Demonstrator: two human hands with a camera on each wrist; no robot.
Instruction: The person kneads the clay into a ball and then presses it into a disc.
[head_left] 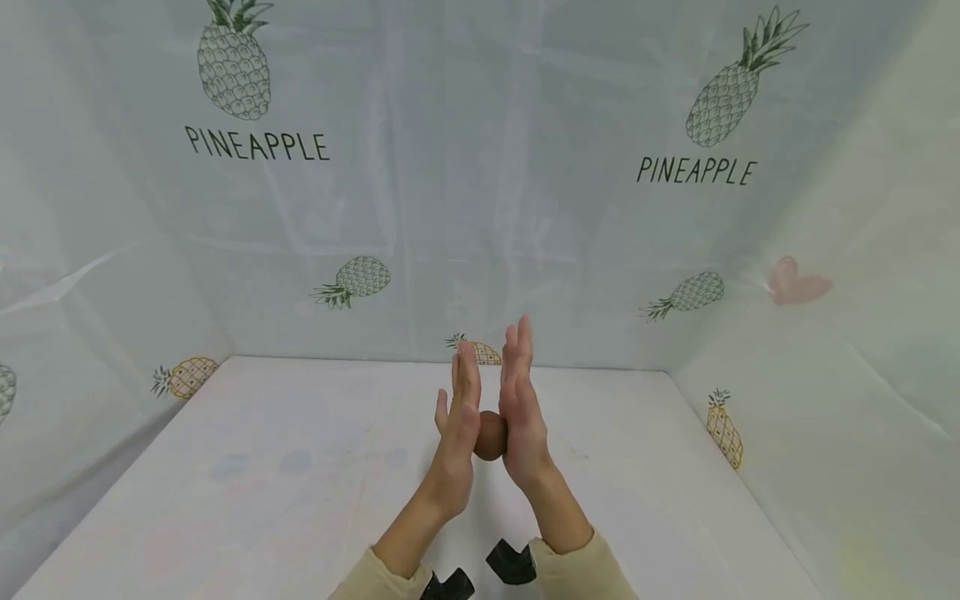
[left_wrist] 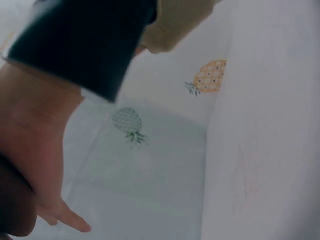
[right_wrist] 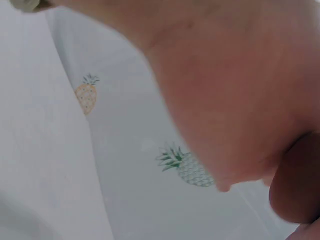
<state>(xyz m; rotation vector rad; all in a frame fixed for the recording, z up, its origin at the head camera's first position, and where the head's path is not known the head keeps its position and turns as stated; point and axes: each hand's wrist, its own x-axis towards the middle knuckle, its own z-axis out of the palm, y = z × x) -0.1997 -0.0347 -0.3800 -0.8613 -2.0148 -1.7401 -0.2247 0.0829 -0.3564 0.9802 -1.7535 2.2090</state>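
Observation:
A smooth brown ball is caught between two upright palms, above the white tabletop in the head view. My left hand presses it from the left with straight fingers pointing up and away, the thumb standing apart. From the other side, the flat palm of my right hand touches the ball, its fingers also extended. Both wrist views show only part of the brown ball, at the lower left edge in the left wrist view and at the lower right in the right wrist view. What the ball is made of I cannot tell.
A white tabletop with faint coloured stains lies under the hands. Pale plastic sheeting printed with pineapples encloses its back and sides. Black wrist devices sit at the beige sleeves.

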